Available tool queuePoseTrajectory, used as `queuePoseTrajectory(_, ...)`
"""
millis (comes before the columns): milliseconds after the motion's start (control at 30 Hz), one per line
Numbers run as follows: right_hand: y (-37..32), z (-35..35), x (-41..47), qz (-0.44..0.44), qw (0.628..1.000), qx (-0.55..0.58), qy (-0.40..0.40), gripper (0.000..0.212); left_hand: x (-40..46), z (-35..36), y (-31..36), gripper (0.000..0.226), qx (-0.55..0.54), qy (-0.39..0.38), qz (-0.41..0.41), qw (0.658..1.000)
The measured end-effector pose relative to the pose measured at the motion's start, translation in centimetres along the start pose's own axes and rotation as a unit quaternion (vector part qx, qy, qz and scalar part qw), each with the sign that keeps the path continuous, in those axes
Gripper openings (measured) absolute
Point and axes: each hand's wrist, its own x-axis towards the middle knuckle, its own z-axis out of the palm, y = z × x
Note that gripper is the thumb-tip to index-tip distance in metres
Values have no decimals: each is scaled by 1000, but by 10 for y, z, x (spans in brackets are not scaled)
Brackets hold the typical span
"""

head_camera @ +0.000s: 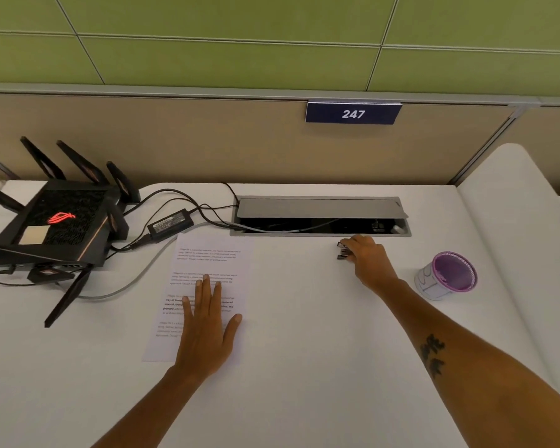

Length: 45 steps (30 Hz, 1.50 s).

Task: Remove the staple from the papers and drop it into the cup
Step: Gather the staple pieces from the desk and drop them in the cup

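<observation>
Papers (207,263): printed sheets lying flat on the white desk (304,334), left of centre, long edge running away from me. The staple itself is too small to make out.
Left hand (207,321): mine, open and flat, palm down on the lower half of the papers, fingers spread, pressing the sheets to the desk.
Staple remover (342,250): small dark clawed tool on the desk, well to the right of the papers, just in front of the cable tray.
Right hand (367,257): mine, reached forward, fingers curled over the staple remover and touching it; whether the grip has fully closed I cannot tell. The tool sits at the fingertips, on the desk surface.
Cup (446,276): paper cup, purple inside, white outside, tipped toward me; near my right wrist, to its right, apart from it.
Cable tray (320,218): grey recessed box in the desk, lid raised, cords inside; beyond the right hand.
Power brick (170,223): black, just past the top left corner of the papers, cords running to the tray.
Router (55,227): black, several antennas, red glowing logo; far left of the desk.
Partition (207,140): tan panel behind the desk, blue plate reading 247 (353,114).
</observation>
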Motion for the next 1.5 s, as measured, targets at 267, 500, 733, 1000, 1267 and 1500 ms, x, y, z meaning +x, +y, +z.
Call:
queuePoseTrajectory(267,0,0,-11,13,999,41,3,57,3,10,27,86,0,-20,-3,1000)
queuePoseTrajectory(500,9,-9,-60,-22,997,65,43,43,-1,18,65,85,11,-45,19,999)
queuePoseTrajectory(733,55,-25,-116,-10,997,74,21,34,-12,31,106,83,13,-67,55,996)
queuePoseTrajectory(1000,94,-35,-179,19,997,59,-36,40,-36,53,157,84,0,-107,94,990)
queuePoseTrajectory(1267,95,-35,-228,31,993,99,-62,49,-70,69,191,84,5,-121,92,988)
queuePoseTrajectory(1500,121,-38,-236,95,993,61,29,70,-100,69,194,83,15,-124,95,988)
